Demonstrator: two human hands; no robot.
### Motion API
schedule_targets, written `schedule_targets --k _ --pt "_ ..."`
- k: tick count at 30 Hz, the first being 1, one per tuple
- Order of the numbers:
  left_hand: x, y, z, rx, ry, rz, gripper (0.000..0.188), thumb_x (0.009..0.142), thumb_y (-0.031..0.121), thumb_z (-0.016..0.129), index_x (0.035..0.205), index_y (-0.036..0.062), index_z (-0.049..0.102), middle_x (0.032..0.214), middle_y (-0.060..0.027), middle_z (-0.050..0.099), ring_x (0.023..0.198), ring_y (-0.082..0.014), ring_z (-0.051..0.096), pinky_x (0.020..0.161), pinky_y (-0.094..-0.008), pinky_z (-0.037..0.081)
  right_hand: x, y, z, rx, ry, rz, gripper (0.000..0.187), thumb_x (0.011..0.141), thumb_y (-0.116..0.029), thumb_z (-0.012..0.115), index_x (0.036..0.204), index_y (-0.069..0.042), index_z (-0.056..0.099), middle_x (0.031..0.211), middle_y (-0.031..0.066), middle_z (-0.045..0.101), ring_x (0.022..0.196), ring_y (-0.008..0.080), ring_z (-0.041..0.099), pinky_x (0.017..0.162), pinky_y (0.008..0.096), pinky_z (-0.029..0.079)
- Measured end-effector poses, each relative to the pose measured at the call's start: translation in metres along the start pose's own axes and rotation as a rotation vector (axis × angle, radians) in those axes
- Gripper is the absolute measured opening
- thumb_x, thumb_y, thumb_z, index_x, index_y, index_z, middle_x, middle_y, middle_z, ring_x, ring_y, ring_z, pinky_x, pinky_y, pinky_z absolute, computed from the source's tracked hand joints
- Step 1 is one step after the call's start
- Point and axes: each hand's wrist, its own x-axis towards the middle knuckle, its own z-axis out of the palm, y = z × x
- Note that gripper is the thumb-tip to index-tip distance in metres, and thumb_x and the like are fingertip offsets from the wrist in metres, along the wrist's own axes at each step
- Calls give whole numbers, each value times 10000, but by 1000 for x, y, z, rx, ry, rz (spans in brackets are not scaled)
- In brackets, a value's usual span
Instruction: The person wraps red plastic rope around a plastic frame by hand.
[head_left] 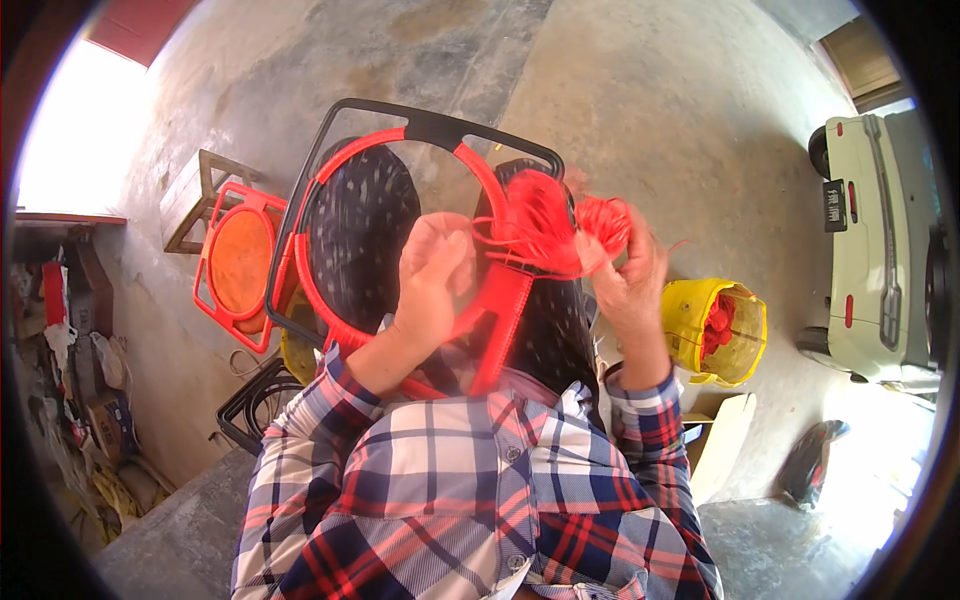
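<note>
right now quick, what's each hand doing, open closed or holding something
Left hand: loosely curled and blurred; whether it holds anything cannot be told.
Right hand: closed, holding the bundle of red strands.

Red strands point(540, 222) (bunched), partly red-wrapped black frame point(436, 129)

Concrete floor point(640, 110), grey, brown-stained toward twelve o'clock. Thereon, clockwise from frame centre:
- Three o'clock, far: pale van point(870, 250), parked.
- Just past three, nearer: yellow open-topped container point(682, 318), red material point(718, 325) inside.
- Four o'clock: open cardboard box point(730, 440); farther out, dark plastic bag point(815, 462).
- Eight o'clock: black frame point(236, 425), dark coiled cable point(268, 405) against it.
- Ten o'clock: wooden stool point(180, 205), open-framed.
</note>
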Motion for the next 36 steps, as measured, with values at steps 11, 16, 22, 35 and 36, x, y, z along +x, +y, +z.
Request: schedule_targets --k 11,16,22,35,36 --pt "10 -10 -5 30 33 -319 521 985 381 465 1404 85 372 919 -82 612 756 -150 568 702 -289 476 -58 93 -137 730 189 575 239 832 -306 653 884 -78 604 757 23 600 664 186 590 621 334 478" --pt "12 1 3 -330 -171 -482 473 987 327 417 1329 3 453 1080 -163 635 983 -246 620 912 -378 490 -55 103 -134 942 381 585 183 932 -252 571 871 -86 521 641 -15 450 515 96 426 516 249 394" --pt "12 -7 -2 -294 -165 -507 427 873 144 387 1235 -46 512 1125 -192 628 1007 -282 630 909 -396 503 -39 34 -10 308 -394 721 124 868 -166 674 902 -51 641 629 -13 569 498 63 500 464 212 392" --pt "12 -9 -8 -249 -178 -544 421 749 85 455 1141 -49 533 1028 -189 647 921 -350 661 879 -449 522 -68 53 -18 446 -157 715 178 870 -174 682 737 -87 600 566 6 551 485 89 496 460 240 378" --pt "11 -8 -7 -268 -182 -557 416 743 84 460 1131 -47 537 1026 -188 647 911 -347 664 875 -446 525 -68 56 -17 435 -142 728 172 867 -168 676 741 -80 598 572 5 553 488 87 494 462 241 378"
